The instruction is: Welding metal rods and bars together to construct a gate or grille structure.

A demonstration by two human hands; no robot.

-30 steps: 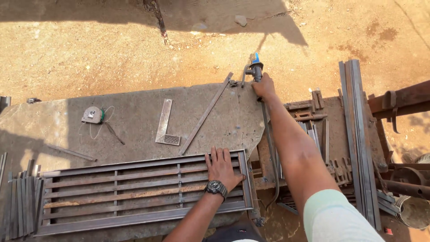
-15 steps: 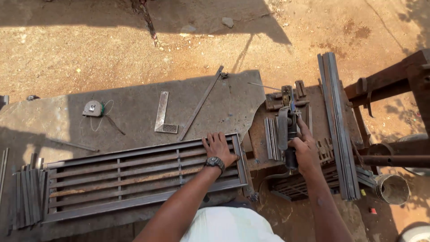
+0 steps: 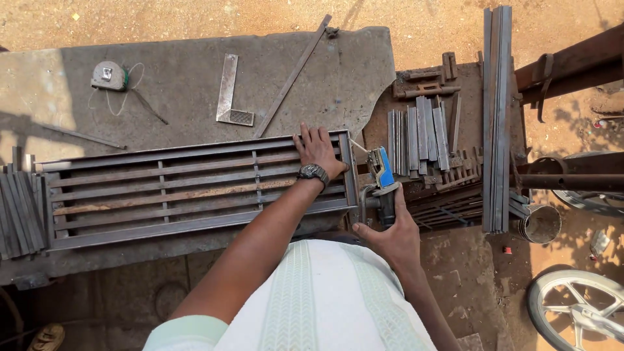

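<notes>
So the left hand (image 3: 317, 151) was lying flat, fingers spread, on the right end of the long metal grille (image 3: 195, 188), pinning it down on the grey surface (image 3: 182, 78) rather than gripping it. The right hand (image 3: 390, 237) had its grip closed tight around the handle of the blue angle grinder (image 3: 381, 185), head pointing away from the body, sitting just off the grille's right end, near the corner.

My read: this was the lining-up stage, grinder brought to the frame end but I couldn't tell if the disc was touching metal yet. Next bit probably needs the tool eased onto that end bar while the left hand keeps the weight on, fingers well back from the disc.

Room was tight on the right. A bunch of short cut bars (image 3: 422, 140) lay just beside the grinder, with long steel sections (image 3: 497, 117) stacked further out. The grille's near edge ran close to the front lip of the surface. Behind it there was open space, just a try square (image 3: 229, 97), a tape measure (image 3: 109, 76) and a loose flat bar (image 3: 292, 75).
</notes>
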